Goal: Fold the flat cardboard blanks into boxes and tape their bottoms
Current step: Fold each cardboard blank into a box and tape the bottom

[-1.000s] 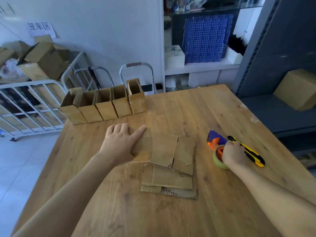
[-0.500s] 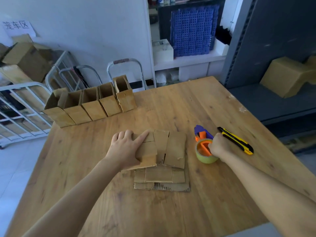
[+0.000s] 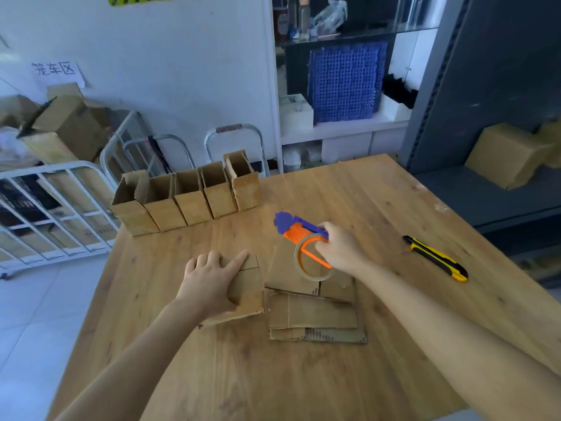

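Observation:
My left hand (image 3: 212,279) grips a small cardboard box (image 3: 247,288) lying on the wooden table (image 3: 303,375), thumb under its near side and fingers spread over the top. My right hand (image 3: 341,249) holds an orange and purple tape dispenser (image 3: 303,241) with a roll of tape, lifted above a stack of flat cardboard blanks (image 3: 315,311). Several folded open-top boxes (image 3: 188,197) stand in a row at the table's far left.
A yellow and black utility knife (image 3: 435,258) lies on the table to the right. White metal cage carts (image 3: 45,208) stand left of the table. Grey shelving with a cardboard box (image 3: 507,154) is on the right, close to the table's edge.
My right hand has lifted the tape dispenser off the table and carried it left, over the blanks. My left hand has pulled the small box a little away from the stack.

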